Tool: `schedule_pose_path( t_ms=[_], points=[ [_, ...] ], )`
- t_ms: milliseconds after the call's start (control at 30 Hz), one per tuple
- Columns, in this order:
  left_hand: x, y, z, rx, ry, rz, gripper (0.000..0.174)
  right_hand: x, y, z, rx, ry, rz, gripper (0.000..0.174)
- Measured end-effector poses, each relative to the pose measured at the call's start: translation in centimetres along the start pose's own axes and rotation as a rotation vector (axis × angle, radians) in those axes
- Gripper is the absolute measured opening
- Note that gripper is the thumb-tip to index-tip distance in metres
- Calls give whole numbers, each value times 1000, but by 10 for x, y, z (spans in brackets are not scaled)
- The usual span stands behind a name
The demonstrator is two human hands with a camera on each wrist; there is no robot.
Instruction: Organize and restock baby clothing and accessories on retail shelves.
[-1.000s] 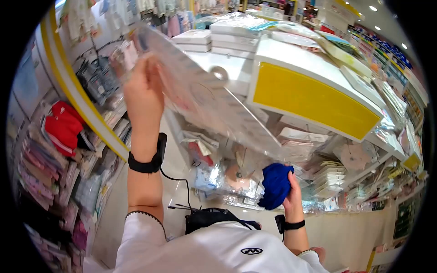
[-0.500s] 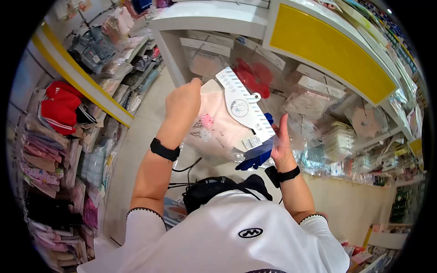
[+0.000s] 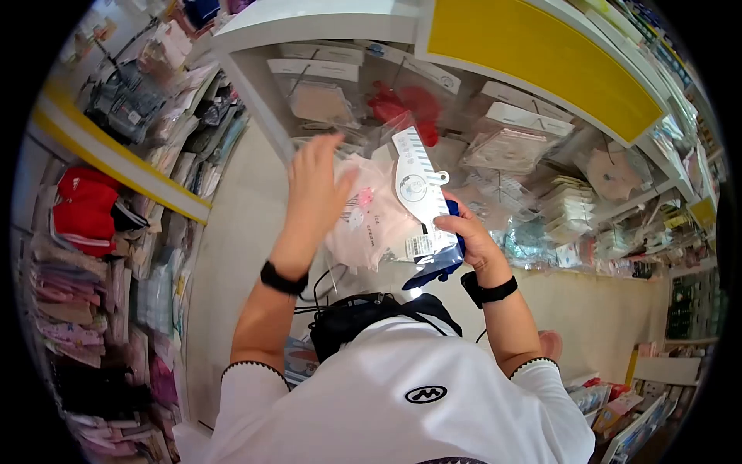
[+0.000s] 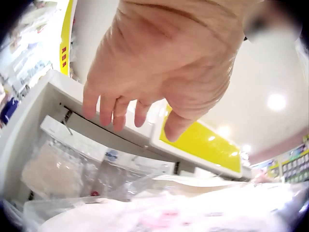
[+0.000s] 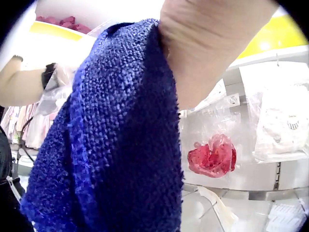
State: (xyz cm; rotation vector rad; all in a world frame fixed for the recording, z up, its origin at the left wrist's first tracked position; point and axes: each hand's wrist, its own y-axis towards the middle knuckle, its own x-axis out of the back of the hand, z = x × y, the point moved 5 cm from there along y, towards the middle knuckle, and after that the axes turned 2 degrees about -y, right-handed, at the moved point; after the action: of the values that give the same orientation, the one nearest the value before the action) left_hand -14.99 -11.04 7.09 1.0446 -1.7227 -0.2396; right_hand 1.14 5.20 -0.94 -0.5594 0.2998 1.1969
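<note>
A clear plastic package holds a pale pink garment printed with "ice cream", under a white card header with a round hang hole. My right hand grips the package's right edge, thumb on top. The same hand holds a dark blue cloth beneath, fuzzy like a towel; its fingers are mostly hidden by it. My left hand is over the package's left side, its fingers extended and a little blurred. In the left wrist view the left hand holds nothing, and the package lies below its fingertips.
In front stands a white display unit with a yellow panel, hung with bagged goods, including a red item. At left are racks of folded clothes and a red garment. A black bag is at my waist.
The package has come down from raised and tilted to lie flat before me. My left hand has let go of its left edge and spread. My right thumb has closed onto its right edge.
</note>
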Motion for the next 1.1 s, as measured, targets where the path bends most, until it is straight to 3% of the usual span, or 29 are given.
schedule_pose_path(
  t_ms=[133, 233, 333, 433, 533, 567, 600, 633, 667, 733, 800, 867, 933, 1000, 1067, 1100],
  points=[
    [-27, -38, -67, -26, -270, 347, 55, 16, -3, 2, -12, 37, -14, 58],
    [-42, -27, -38, 31, -387, 179, 59, 31, -13, 4, -53, -35, 11, 52],
    [-36, 5, 3, 201, -518, 91, 61, 48, -25, 21, -91, -226, 59, 48],
    [-60, 15, 2, 579, -1090, 692, 57, 73, -33, 26, -152, -337, 110, 46],
    [-87, 7, -13, 609, -1006, 1022, 47, 87, -34, 33, -109, -378, 143, 44],
    [-86, 7, -38, 579, -1122, 1123, 43, 90, -31, 32, -78, -391, 151, 44],
    [-100, -2, -36, 541, -947, 1288, 53, 92, -31, 31, -48, -402, 157, 44],
    [-103, 0, -42, 582, -823, 1269, 52, 97, -37, 32, -59, -342, 90, 42],
    [-104, 2, -48, 618, -698, 1248, 53, 112, -40, 33, 58, -345, 41, 43],
    [-121, -8, -42, 762, -1136, 1106, 54, 142, -60, 29, 130, 148, -25, 47],
    [-121, -11, -49, 816, -1438, 996, 56, 177, -89, 22, 250, 351, -261, 50],
    [-112, -10, -77, 772, -1627, 962, 58, 191, -112, 22, 378, 328, -438, 50],
    [-129, -18, -89, 772, -1662, 1013, 61, 155, -119, 36, 477, 269, -451, 52],
    [-149, -28, -108, 770, -1681, 1021, 59, 105, -105, 41, 561, 115, -427, 56],
    [-178, -40, -116, 712, -1682, 975, 50, 59, -84, 36, 842, -503, -476, 63],
    [-175, -42, -127, 803, -1686, 944, 45, 43, -72, 27, 922, -865, -541, 62]
  ],
)
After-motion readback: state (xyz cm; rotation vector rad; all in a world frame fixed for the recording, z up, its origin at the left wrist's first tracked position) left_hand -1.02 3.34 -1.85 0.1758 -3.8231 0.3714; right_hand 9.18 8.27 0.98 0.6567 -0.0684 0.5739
